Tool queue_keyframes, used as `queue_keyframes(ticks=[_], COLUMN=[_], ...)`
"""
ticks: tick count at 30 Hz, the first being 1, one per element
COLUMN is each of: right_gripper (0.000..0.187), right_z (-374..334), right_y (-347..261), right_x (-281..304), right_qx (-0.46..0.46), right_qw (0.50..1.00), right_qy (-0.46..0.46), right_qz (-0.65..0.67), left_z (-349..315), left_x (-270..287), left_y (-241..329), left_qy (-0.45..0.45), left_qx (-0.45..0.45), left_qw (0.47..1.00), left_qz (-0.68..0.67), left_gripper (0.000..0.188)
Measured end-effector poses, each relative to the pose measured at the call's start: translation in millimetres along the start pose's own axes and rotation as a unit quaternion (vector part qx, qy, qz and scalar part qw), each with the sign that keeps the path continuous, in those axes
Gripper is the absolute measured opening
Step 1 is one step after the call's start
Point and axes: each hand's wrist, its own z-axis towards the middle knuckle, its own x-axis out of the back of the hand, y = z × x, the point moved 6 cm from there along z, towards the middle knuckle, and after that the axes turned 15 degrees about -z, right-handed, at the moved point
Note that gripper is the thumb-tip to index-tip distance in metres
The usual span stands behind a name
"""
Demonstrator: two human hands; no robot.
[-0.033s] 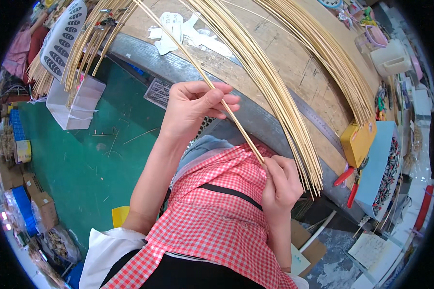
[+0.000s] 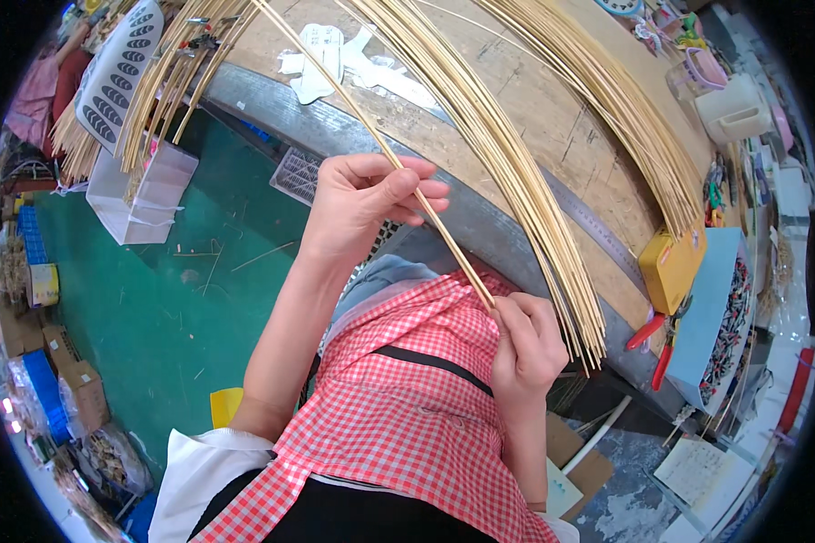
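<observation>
A long, thin, straw-coloured bamboo stick (image 2: 451, 240) slants across my front, from over the workbench down to my right. My left hand (image 2: 364, 192) pinches it partway along between thumb and fingers, the other fingers loosely bent. Its lower end is in the closed fingers of my right hand (image 2: 527, 342), in front of my red checked apron. I cannot tell whether a second stick lies along it. Just beyond my hands, a bundle of similar sticks (image 2: 507, 176) rests on the workbench (image 2: 580, 149), its near ends sticking out past the edge.
A second stick bundle (image 2: 620, 95) lies farther right. Beside it are a steel ruler (image 2: 598, 226), a yellow box (image 2: 675, 271), red-handled pliers (image 2: 666, 348) and a light-blue bin (image 2: 711, 317) of small parts. White paper cut-outs (image 2: 321, 61) lie on the bench. More sticks (image 2: 167, 90) hang at the left.
</observation>
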Motion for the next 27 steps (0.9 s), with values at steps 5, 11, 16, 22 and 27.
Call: queue_keyframes(ticks=[5,11,16,22,27], right_gripper=[0.025,0.029,0.020,0.018,0.017], right_z=[13,119,197,219,244], right_y=[6,41,97,131,157], right_x=[3,51,22,32,39], right_qx=[0.013,0.092,0.084,0.050,-0.011], right_qw=[0.996,0.964,0.957,0.973,0.940], right_qy=[-0.074,0.152,0.012,0.163,0.128], right_qz=[0.045,-0.196,-0.276,-0.153,-0.317], left_z=[0,-6,-12,-11,-12], left_x=[-1,-17,-30,-27,-25], left_y=[2,-10,-14,-22,-28], left_qy=[-0.037,-0.084,-0.103,-0.109,-0.093], left_qx=[-0.002,0.043,0.078,0.091,0.092], left_qw=[0.999,0.995,0.992,0.990,0.991], left_qz=[0.034,0.023,0.016,0.010,-0.003], left_gripper=[0.019,0.016,0.013,0.012,0.011])
